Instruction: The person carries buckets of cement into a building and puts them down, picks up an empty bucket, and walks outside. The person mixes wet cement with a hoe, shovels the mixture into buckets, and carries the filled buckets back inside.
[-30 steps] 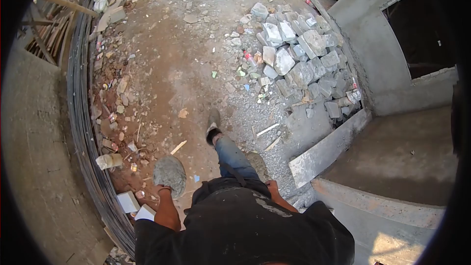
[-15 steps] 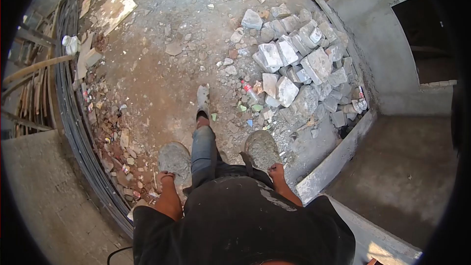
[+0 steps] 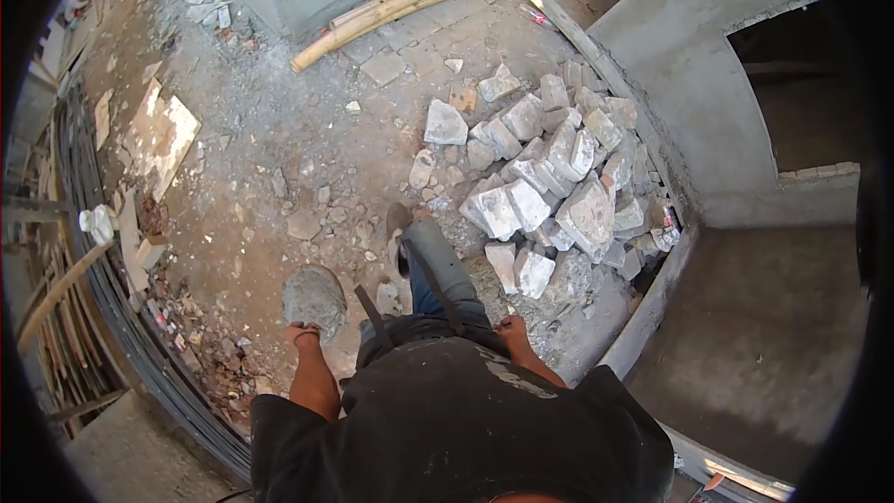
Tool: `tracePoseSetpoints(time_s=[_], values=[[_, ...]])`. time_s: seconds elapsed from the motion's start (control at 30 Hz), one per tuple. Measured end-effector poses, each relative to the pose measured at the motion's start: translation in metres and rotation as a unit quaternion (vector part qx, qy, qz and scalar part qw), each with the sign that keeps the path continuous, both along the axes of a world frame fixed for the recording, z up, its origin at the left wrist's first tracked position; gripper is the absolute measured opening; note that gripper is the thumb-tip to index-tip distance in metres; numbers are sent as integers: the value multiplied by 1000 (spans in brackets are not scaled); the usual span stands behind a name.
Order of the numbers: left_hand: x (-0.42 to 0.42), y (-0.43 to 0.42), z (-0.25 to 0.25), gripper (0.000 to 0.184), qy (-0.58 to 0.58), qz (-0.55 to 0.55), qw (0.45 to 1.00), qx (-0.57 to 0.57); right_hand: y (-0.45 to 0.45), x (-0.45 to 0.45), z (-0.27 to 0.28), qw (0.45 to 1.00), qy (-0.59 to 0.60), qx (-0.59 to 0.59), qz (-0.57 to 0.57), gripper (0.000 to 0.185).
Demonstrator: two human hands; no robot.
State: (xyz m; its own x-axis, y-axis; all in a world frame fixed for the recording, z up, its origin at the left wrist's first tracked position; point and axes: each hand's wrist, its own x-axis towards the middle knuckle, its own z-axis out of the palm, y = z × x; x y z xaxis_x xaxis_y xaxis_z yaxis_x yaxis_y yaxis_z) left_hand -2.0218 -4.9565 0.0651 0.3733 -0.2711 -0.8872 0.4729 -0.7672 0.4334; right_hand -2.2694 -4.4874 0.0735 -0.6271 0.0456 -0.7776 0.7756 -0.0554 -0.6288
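Note:
My left hand (image 3: 303, 332) is closed at the near edge of a round bucket of mortar (image 3: 315, 298), hanging at my left side. Wet, lumpy grey mortar fills it to the top, and the handle is hidden. At my right hip my right hand (image 3: 511, 328) is also closed. Beyond it, a second bucket of mortar (image 3: 485, 281) shows only in part, because my leg covers much of it. One leg in jeans (image 3: 438, 256) is stretched forward in a step, its boot (image 3: 399, 226) on the dirt ground.
A heap of broken concrete blocks (image 3: 559, 172) lies ahead to the right, by a grey wall (image 3: 666, 65). Bamboo poles (image 3: 400, 7) lie across the far side. Long black rods (image 3: 121, 317) and rubble (image 3: 200, 340) line the left. A flat board (image 3: 175, 144) rests further up.
I have stepped forward and turned a little, so the block heap and poles sit closer. My other leg is now in front, covering part of the right bucket. Both hands keep their closed grip.

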Motion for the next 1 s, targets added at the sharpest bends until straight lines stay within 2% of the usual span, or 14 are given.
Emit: tracePoseSetpoints(time_s=[0.03,0.1,0.13,0.17,0.33,0.43,0.5,0.57,0.6,0.7,0.73,0.83,0.97,1.0], values=[[-25,-20,-5,5,-2,1,1000,-2,-3,-9,-15,978,157,34,134,6],[-76,-73,-16,7,-19,-17,1000,-5,-57,-53,4,875,193,249,369,5],[-99,-100,-30,9,-24,-21,999,0,-64,-77,-17,835,310,208,405,6],[-110,-117,-25,9,-34,-35,999,1,-86,-101,-17,836,273,245,409,6],[-257,-248,-81,10,-49,-123,991,19,-190,-233,-8,836,189,326,399,15],[-382,-270,-13,10,-41,-113,992,23,-210,-269,18,861,161,323,359,15],[-447,-305,-19,14,-59,-107,992,36,-250,-315,27,877,174,317,316,16],[-507,-331,-8,16,3,-164,986,18,-276,-345,30,977,108,175,53,17],[-543,-344,-7,13,-19,-167,985,43,-287,-363,33,978,104,177,45,17],[-657,-389,-21,10,-63,-171,982,60,-306,-447,20,904,79,362,214,18],[-683,-401,-20,10,-72,-182,979,64,-340,-484,66,918,91,337,188,18],[-805,-415,-17,6,2,-216,976,32,-369,-570,76,925,83,345,136,18],[-950,-429,13,7,8,-274,962,4,-334,-637,-29,972,23,234,-8,24],[-989,-436,17,7,17,-276,961,16,-351,-671,5,957,5,287,38,24]])
